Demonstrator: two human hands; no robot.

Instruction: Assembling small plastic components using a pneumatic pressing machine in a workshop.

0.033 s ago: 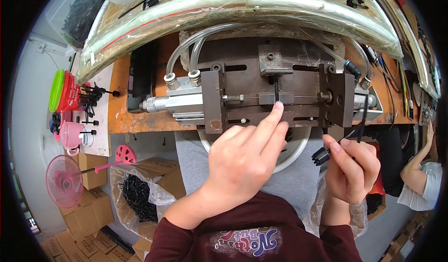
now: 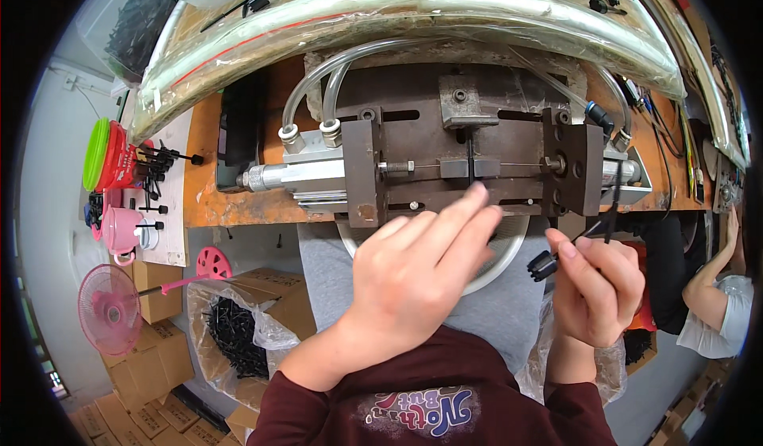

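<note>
Left hand [image 2: 409, 279] at the front of a brown metal fixture [image 2: 413, 140], black ribbed part [image 2: 544, 266] in the right hand [image 2: 598, 295].

In front of you, the worn orange tabletop [image 2: 274, 211] carries a dark metal fixture [image 2: 417, 138] along its near edge, a black tray [image 2: 240, 120] towards its left edge, thin cables [image 2: 690, 145] near its right.

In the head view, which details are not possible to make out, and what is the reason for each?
All in the head view:
Palm of the left hand: hidden behind the hand's own back.
Whether its fingertip touches the rod: they lie too close to tell.
Middle of the black part: covered by the right hand.
Inside of the white container: mostly covered by the left hand.
Rest of the co-worker: cut off by the right rim.
</note>
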